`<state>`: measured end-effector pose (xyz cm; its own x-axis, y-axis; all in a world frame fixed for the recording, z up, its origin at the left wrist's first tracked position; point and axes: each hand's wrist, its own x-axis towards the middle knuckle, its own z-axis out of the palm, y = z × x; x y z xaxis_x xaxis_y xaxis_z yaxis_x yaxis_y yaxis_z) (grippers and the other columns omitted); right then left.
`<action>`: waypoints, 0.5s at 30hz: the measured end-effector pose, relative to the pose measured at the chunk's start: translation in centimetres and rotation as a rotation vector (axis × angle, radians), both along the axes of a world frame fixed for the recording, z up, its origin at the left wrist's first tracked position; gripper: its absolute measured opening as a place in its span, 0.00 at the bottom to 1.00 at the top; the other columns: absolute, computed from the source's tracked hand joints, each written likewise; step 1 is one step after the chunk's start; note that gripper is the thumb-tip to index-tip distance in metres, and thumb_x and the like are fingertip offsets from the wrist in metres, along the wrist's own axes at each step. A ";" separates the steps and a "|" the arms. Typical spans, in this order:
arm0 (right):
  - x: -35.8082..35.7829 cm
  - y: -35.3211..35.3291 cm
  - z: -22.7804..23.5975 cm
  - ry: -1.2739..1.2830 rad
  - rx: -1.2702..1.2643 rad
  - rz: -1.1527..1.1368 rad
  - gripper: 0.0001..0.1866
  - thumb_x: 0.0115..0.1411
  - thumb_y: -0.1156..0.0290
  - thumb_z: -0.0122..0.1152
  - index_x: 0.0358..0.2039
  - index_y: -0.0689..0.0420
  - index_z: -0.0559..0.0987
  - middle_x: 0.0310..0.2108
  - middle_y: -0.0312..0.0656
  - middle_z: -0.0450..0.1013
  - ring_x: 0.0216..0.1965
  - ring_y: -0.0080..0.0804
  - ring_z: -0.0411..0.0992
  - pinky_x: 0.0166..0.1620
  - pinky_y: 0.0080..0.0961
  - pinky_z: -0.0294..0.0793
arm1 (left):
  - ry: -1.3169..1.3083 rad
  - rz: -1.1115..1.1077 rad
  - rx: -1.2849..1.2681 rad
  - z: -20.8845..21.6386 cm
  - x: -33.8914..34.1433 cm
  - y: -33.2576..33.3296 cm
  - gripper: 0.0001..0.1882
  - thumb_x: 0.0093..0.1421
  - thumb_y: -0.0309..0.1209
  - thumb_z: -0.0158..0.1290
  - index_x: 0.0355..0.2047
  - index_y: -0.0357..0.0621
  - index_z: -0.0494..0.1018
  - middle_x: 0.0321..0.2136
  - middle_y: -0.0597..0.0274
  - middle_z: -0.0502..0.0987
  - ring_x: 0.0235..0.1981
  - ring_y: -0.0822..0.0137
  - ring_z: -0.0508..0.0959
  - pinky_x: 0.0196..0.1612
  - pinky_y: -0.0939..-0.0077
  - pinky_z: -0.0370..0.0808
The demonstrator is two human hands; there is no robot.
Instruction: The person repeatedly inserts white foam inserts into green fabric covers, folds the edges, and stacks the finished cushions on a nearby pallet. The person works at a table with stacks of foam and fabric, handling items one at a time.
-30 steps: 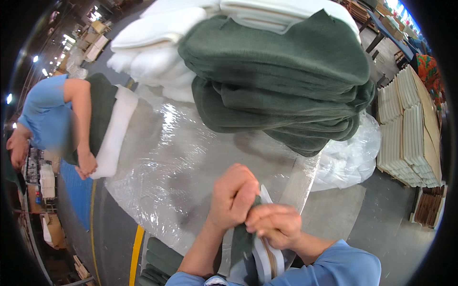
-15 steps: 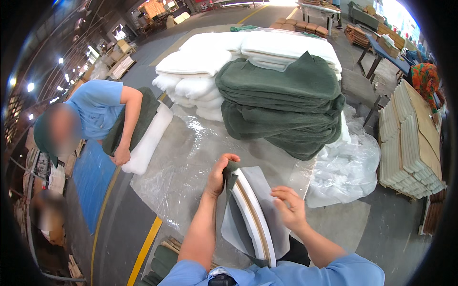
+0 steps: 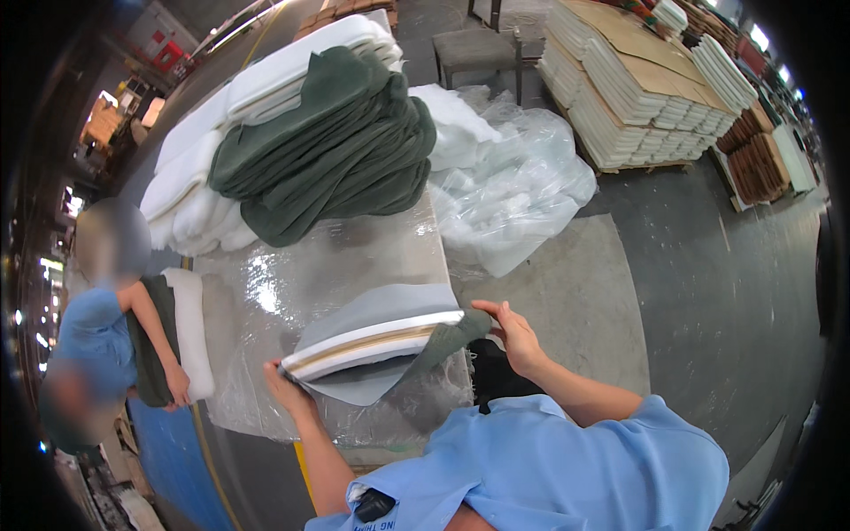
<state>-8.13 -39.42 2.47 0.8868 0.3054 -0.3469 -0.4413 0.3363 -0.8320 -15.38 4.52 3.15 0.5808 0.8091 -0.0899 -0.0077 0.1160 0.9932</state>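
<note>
A curved cushion (image 3: 381, 339) lies crosswise in front of me, its open edge showing white padding around a tan board. Grey lining (image 3: 372, 303) flares out along both sides of that edge. My left hand (image 3: 290, 394) grips the cushion's left end, with its fingers partly hidden. At the right end, my right hand (image 3: 515, 338) has its fingers against the dark green cover (image 3: 458, 338), holding the corner. Beyond the cushion rises a pile of dark green covers (image 3: 332, 142).
White padding (image 3: 301, 66) is stacked behind the covers on a plastic-wrapped table (image 3: 381, 248). Bagged white padding (image 3: 518, 186) sits to the right, near a chair (image 3: 478, 53) and stacked panels (image 3: 620, 88). At left, a co-worker (image 3: 93, 332) holds a green cover and a white pad (image 3: 188, 327).
The cushion has turned from pointing away from me to lying crosswise. My left hand is now at its left end, and my right hand has taken hold of the green corner. My view has swung right.
</note>
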 end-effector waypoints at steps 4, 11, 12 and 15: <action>2.1 0.5 0.5 -0.154 -0.021 -0.014 0.27 0.80 0.50 0.42 0.65 0.54 0.76 0.58 0.37 0.75 0.59 0.29 0.67 0.61 0.30 0.66 | 0.014 0.082 0.069 0.4 -2.1 -2.2 0.24 0.76 0.53 0.46 0.39 0.43 0.71 0.38 0.62 0.72 0.43 0.68 0.72 0.51 0.68 0.71; 4.5 3.2 -0.8 -0.514 -0.442 -0.161 0.19 0.73 0.54 0.55 0.51 0.57 0.81 0.42 0.43 0.75 0.50 0.30 0.71 0.54 0.33 0.71 | 0.124 0.062 0.133 0.6 -5.2 -3.7 0.26 0.75 0.53 0.47 0.45 0.38 0.74 0.43 0.57 0.76 0.47 0.65 0.75 0.55 0.65 0.70; 5.1 3.7 -1.0 -0.475 -0.431 -0.174 0.19 0.73 0.54 0.55 0.48 0.57 0.81 0.40 0.43 0.75 0.47 0.30 0.71 0.52 0.32 0.71 | 0.100 0.058 0.116 0.6 -5.7 -4.0 0.27 0.75 0.53 0.47 0.46 0.37 0.74 0.43 0.57 0.76 0.48 0.65 0.75 0.56 0.65 0.70; 7.3 5.8 -2.3 -0.390 -0.381 -0.217 0.20 0.74 0.55 0.52 0.39 0.60 0.81 0.33 0.41 0.75 0.38 0.28 0.71 0.45 0.30 0.71 | 0.031 0.090 -0.038 1.0 -7.6 -5.3 0.27 0.77 0.51 0.45 0.51 0.34 0.75 0.46 0.55 0.77 0.50 0.66 0.75 0.58 0.68 0.68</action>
<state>-0.82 -33.64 0.15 0.9993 0.0200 -0.0321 -0.0326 0.0297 -0.9990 -22.98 -0.78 4.13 0.5021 0.8536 -0.1387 0.0113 0.1539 0.9880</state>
